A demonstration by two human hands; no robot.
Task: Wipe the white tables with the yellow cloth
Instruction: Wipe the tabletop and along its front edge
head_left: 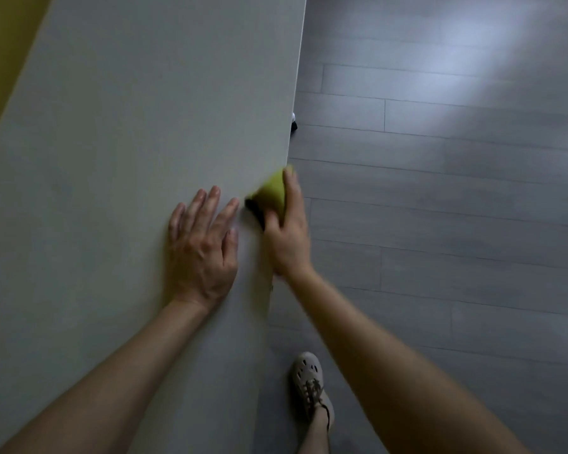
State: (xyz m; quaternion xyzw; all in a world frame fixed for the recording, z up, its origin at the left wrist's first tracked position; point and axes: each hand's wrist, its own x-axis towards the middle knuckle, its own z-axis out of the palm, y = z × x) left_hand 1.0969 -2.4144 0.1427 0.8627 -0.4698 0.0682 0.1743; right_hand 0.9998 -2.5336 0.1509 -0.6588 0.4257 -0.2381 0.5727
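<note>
White desk (112, 142): carries my left hand (200, 247), laid flat; yellow cloth (271, 193) under my right hand (286, 231), at right edge.

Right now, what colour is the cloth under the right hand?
The cloth is yellow-green, seen best in the head view.

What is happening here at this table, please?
A person is wiping the white table. The right hand holds the yellow cloth against the tabletop at its right edge. The left hand rests flat on the table beside it, fingers spread. The person stands next to the table on a grey floor, and one foot in a light shoe is visible.
</note>
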